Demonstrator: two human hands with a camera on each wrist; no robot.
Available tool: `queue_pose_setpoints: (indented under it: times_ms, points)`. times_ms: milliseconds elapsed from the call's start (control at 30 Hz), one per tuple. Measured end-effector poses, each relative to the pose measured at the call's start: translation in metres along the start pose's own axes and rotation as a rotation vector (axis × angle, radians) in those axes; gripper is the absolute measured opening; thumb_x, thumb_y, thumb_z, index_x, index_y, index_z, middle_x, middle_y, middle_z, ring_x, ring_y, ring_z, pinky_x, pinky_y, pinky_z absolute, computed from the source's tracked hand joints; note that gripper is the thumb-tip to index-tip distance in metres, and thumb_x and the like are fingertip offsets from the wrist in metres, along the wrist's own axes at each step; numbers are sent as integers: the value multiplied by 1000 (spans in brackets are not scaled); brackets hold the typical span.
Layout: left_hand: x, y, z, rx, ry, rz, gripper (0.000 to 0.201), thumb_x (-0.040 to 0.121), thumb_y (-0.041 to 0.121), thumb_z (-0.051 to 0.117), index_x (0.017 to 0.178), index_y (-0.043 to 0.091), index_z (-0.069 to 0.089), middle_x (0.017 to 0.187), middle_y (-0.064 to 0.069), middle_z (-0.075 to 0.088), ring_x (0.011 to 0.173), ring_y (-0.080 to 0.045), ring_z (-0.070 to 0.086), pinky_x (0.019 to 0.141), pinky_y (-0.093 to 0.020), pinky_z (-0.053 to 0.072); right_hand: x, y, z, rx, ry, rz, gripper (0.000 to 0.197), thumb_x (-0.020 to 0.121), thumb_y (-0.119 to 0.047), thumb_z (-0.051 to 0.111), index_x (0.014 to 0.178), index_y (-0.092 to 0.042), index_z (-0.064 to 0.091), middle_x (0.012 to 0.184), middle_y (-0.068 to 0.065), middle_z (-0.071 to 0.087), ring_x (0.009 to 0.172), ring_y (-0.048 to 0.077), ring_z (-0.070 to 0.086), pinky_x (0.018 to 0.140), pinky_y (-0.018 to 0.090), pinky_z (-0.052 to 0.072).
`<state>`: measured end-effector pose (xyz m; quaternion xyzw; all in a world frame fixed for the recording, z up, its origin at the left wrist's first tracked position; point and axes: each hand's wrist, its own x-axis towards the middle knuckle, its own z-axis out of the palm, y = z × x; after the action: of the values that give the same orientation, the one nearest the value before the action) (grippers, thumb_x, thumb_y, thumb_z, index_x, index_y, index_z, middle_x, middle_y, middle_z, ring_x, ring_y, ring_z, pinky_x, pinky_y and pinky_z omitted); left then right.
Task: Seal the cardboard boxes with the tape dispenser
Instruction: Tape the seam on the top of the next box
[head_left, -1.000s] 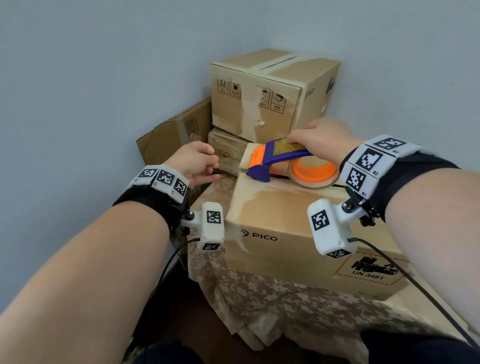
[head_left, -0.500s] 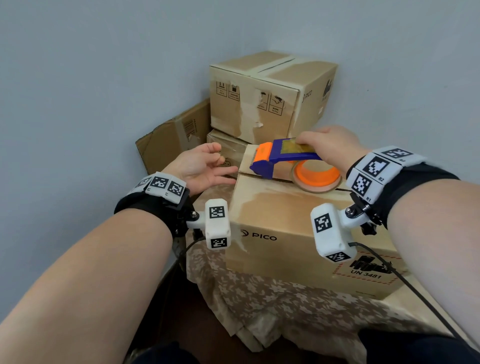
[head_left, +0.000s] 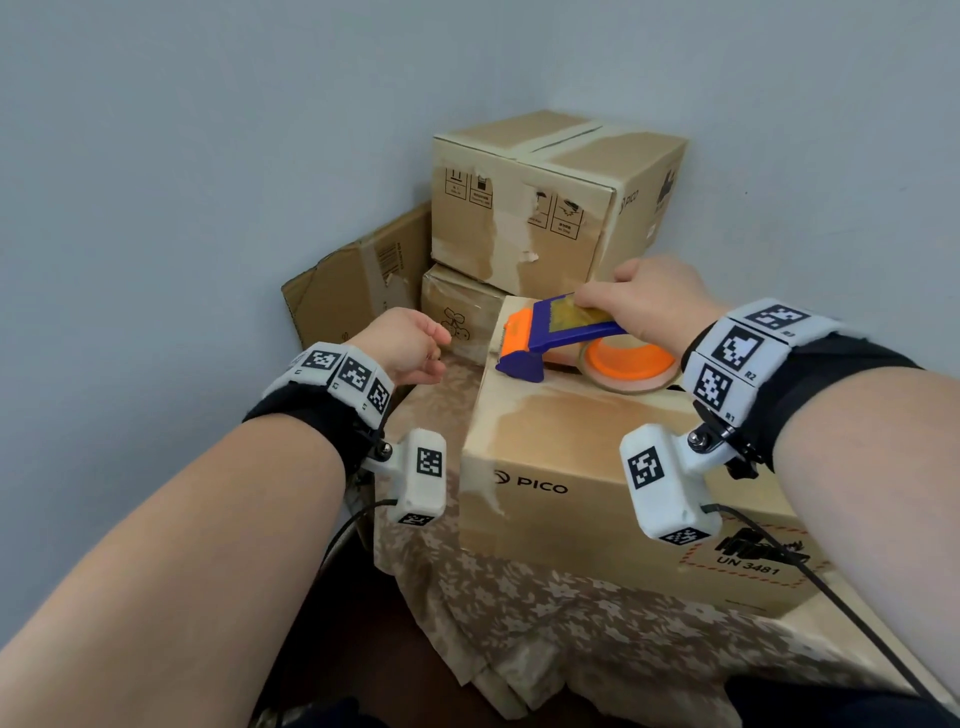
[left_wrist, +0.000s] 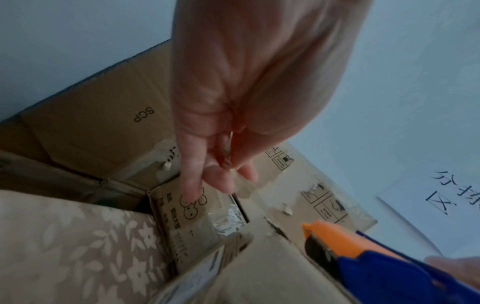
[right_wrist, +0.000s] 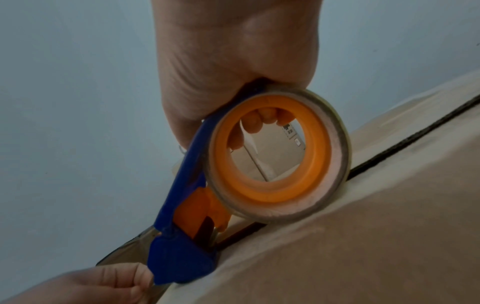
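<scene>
One tape dispenser (head_left: 558, 340) is held on top of the PICO box (head_left: 597, 467) by the right hand (head_left: 641, 306), fingers wrapped around it. Just left of this box, the left hand (head_left: 402, 345) pinches the tape end. Behind it, three more boxes (head_left: 524, 208) are stacked.

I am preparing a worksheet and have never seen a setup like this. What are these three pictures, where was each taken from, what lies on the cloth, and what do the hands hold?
There is no machine here: a person wears cameras. The wide picture comes from the head. The other two come from wrist cameras that look along the fingers. A PICO box sits on a flowered cloth, with stacked boxes behind. The right hand grips a blue-and-orange tape dispenser on the box top. The left hand pinches the loose tape end.
</scene>
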<state>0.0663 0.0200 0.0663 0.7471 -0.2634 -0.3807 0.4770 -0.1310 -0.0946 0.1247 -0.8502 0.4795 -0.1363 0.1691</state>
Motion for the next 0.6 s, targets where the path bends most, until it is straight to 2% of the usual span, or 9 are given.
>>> queue_pose_setpoints:
  times_ms: [67, 167, 200, 267, 333, 400, 467, 500, 600]
  points:
    - [0, -1, -1, 74, 0, -16, 32, 94, -11, 31, 82, 9, 53, 71, -8, 47, 59, -15, 49, 62, -24, 55, 0, -2, 1, -13, -3, -5, 41, 83, -45, 57, 58, -16, 43, 61, 2, 43, 62, 19, 43, 55, 30, 30]
    - [0, -1, -1, 145, 1, -26, 35, 94, -10, 28, 78, 8, 54, 67, -7, 46, 56, -14, 42, 48, -16, 49, 1, -5, 3, -74, -25, -11, 41, 85, -43, 55, 57, -16, 42, 61, 2, 44, 62, 20, 43, 55, 31, 30]
    - [0, -1, -1, 188, -2, -22, 36, 93, -10, 28, 77, 9, 55, 68, -7, 46, 57, -14, 42, 51, -17, 49, 2, -7, 3, -101, -34, -11, 41, 87, -42, 53, 57, -16, 40, 61, 2, 43, 61, 21, 43, 55, 31, 30]
    - [1, -5, 0, 294, -4, 6, 38, 91, -8, 31, 77, 13, 59, 75, -7, 52, 63, -15, 48, 67, -26, 53, 2, -10, 2, -181, -53, -2, 42, 90, -42, 48, 58, -15, 39, 61, 3, 42, 62, 23, 43, 56, 31, 30]
    - [-2, -7, 1, 375, 4, 19, 40, 90, -6, 34, 77, 19, 63, 92, -12, 58, 74, -20, 52, 79, -36, 54, 0, -14, 0, -294, -82, 17, 41, 95, -38, 42, 62, -13, 44, 64, 4, 44, 65, 23, 45, 61, 31, 32]
    - [-6, -7, 4, 439, -8, 26, 42, 90, -7, 36, 78, 20, 64, 110, -16, 61, 83, -27, 56, 85, -41, 53, -1, -17, 0, -361, -120, 21, 36, 97, -32, 40, 66, -14, 45, 68, 2, 42, 74, 24, 46, 68, 32, 39]
    - [-12, -6, 9, 515, -41, 32, 40, 90, -10, 35, 86, 15, 66, 123, -18, 59, 102, -35, 60, 91, -43, 50, -4, -19, 2, -337, -138, 29, 34, 95, -32, 46, 63, -22, 38, 69, -2, 37, 87, 27, 46, 84, 39, 43]
    - [-14, -3, 12, 560, -52, 33, 39, 91, -11, 35, 94, 13, 67, 127, -17, 57, 112, -36, 57, 93, -42, 48, -5, -19, 3, -331, -139, 23, 35, 93, -32, 47, 62, -24, 35, 71, -2, 38, 92, 30, 47, 90, 42, 43]
    - [-21, 2, 20, 676, -72, 46, 37, 93, -9, 38, 114, 8, 63, 137, -14, 49, 123, -34, 49, 94, -37, 45, -7, -20, 5, -377, -149, 5, 35, 93, -32, 48, 62, -28, 31, 93, 8, 48, 112, 37, 52, 97, 49, 43]
